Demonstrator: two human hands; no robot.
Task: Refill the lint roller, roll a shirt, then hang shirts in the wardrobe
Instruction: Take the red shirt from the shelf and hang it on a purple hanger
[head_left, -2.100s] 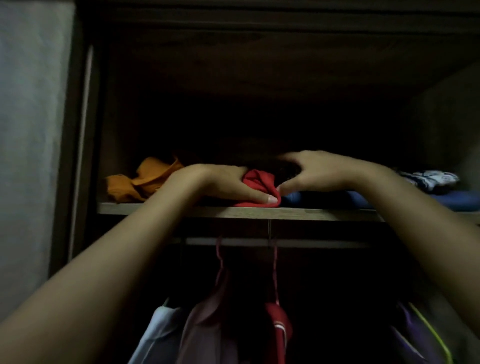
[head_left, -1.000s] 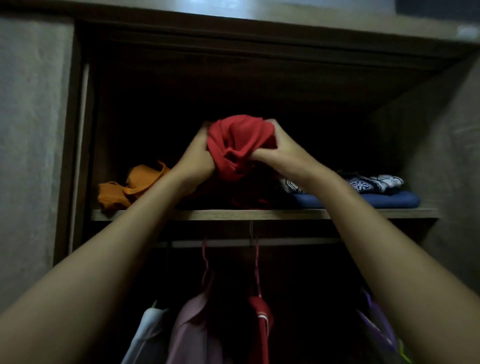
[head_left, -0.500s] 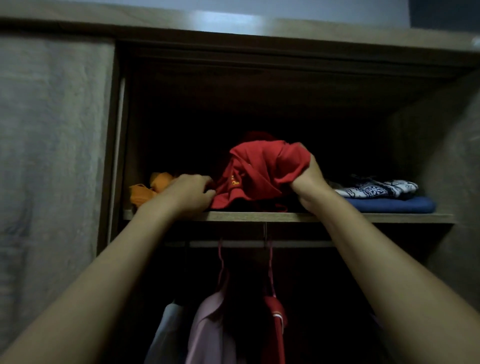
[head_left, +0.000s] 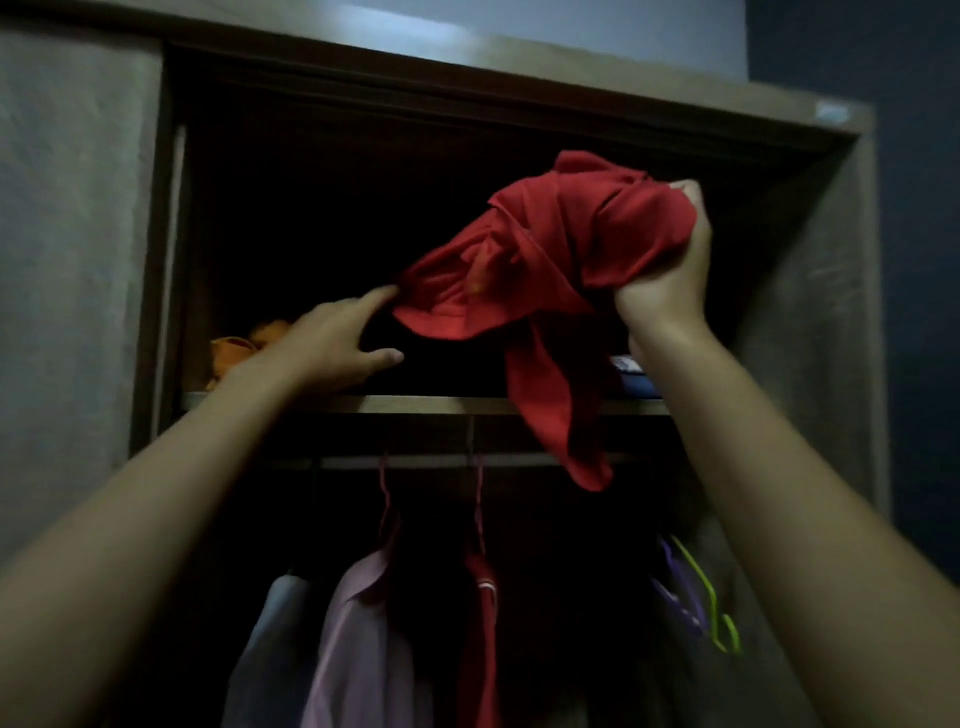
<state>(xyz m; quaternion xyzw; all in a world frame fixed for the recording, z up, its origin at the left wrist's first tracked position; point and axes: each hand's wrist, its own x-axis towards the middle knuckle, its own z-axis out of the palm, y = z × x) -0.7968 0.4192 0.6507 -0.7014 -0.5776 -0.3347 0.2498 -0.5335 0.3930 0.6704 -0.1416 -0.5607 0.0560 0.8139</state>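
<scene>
Right hand (head_left: 662, 270) is clenched around a bunched red shirt (head_left: 545, 270), grip closed on the upper right part of the fabric, fist raised in front of the dark upper compartment of the wardrobe (head_left: 810, 291). Shirt is off the shelf (head_left: 426, 404): the bulk hangs in the air left of the fist, one loose tail drops past the shelf's front edge and ends just below the hanging rail (head_left: 436, 460).

Left hand (head_left: 337, 343) is open, grip released, fingers spread. Index fingertip (head_left: 387, 293) touches the shirt's lower left edge; thumb points right, just above the shelf. Can't tell if the palm rests on the shelf board.

On the shelf: orange garment (head_left: 244, 345) at the far left, mostly hidden behind the left wrist. A sliver of blue folded fabric (head_left: 631, 376) shows at the right, between the red tail and the right forearm.

Below the rail, on hangers: a pale blue-grey shirt (head_left: 270, 613) at the left, a pink shirt (head_left: 358, 623) beside it, a red garment with a white stripe (head_left: 483, 623) at centre. Further right a purple hanger (head_left: 675, 597) and a lime green hanger (head_left: 719, 618), both near the right forearm.

Scene is dim, the rear of the upper compartment is too dark to read. Red shirt is somewhat motion-blurred
</scene>
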